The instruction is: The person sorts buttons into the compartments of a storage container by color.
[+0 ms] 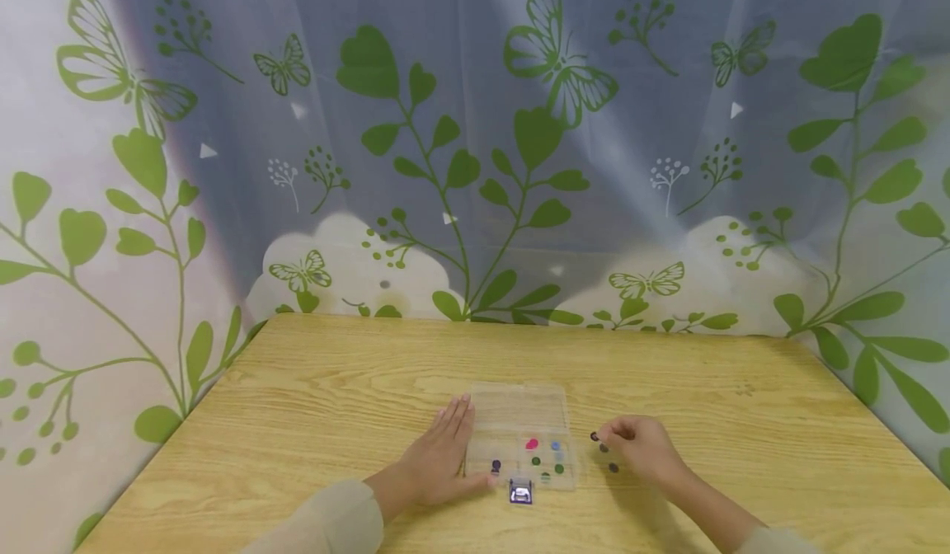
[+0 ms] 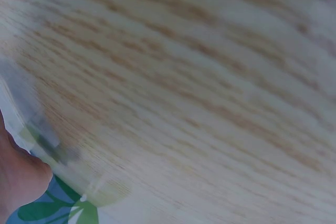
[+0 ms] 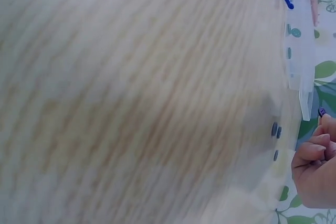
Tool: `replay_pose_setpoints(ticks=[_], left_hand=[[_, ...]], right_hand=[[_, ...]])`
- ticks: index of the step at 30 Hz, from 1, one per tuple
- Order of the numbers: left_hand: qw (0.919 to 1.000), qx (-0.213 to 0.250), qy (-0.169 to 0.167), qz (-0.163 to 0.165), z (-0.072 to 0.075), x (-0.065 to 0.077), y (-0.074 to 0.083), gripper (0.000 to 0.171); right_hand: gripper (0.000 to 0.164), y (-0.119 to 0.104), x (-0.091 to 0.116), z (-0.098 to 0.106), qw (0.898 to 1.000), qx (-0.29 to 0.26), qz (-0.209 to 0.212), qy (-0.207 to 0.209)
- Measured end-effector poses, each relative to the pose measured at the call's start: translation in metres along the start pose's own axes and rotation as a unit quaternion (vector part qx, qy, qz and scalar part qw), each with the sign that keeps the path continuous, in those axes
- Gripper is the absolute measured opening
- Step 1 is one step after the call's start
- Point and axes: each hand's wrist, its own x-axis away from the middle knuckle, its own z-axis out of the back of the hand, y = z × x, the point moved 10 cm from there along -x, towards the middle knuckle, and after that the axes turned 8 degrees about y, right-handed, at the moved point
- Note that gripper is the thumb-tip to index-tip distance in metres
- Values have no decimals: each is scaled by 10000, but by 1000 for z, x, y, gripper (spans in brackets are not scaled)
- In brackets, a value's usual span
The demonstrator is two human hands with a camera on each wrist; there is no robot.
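- Head view: my left hand [image 1: 439, 462] lies with fingers straight along the left side of a clear box [image 1: 506, 447], thumb reaching along its front, gripping nothing
- The box sits on the wooden table [image 1: 334, 389], its lid [image 1: 519, 407] lying open on the far side
- In the box I see a pink disc [image 1: 532, 444], a blue disc [image 1: 555, 446] and several green discs [image 1: 536, 461] on the right, with dark pieces [image 1: 496, 465] at the left, near my thumb
- A blue-edged piece [image 1: 521, 492] is at the box's front edge
- My right hand [image 1: 644, 453], right of the box, pinches a dark disc [image 1: 594, 436] at the fingertips; loose discs [image 1: 613, 468] lie on the table by it
- Left wrist view: only part of my left hand shows at lower left; I cannot tell its grip here, and the wood grain is blurred
- Right wrist view: my right fingertips nip the dark disc off the table, three loose discs beside the hand, the box just beyond
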Motion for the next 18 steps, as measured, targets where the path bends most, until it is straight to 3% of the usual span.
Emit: replay_pose_setpoints(ticks=[18], left_hand=[[9999,68,-94,77,4,1,3,96]], right_hand=[[11,-26,1,-18,9994,-339,83,-71]])
